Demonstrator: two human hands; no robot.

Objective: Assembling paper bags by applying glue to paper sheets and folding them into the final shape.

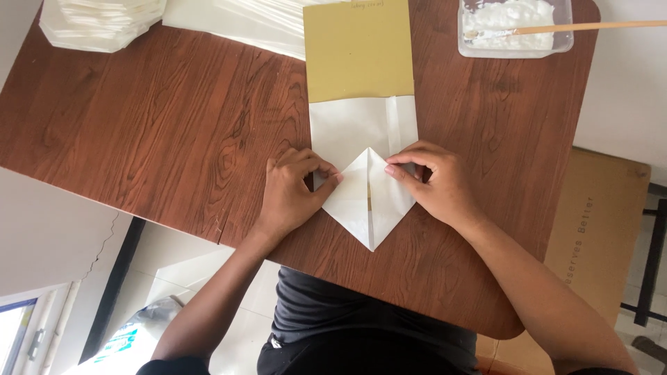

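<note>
A white paper piece [366, 201], folded to a point at its near end, lies on the brown wooden table [174, 118]. Its far end is tucked under a mustard-yellow card [358, 52]. My left hand [292, 191] presses the left flap with its fingertips at the fold. My right hand [434, 182] pinches the right flap near the centre crease. Both hands rest on the paper, one on each side of the pointed fold.
A clear plastic tub of white paste [514, 24] with a wooden stick [597, 26] sits at the far right corner. A stack of white paper items [97, 21] is at the far left, white sheets [236, 24] beside it. A cardboard box [601, 229] stands by the table's right edge.
</note>
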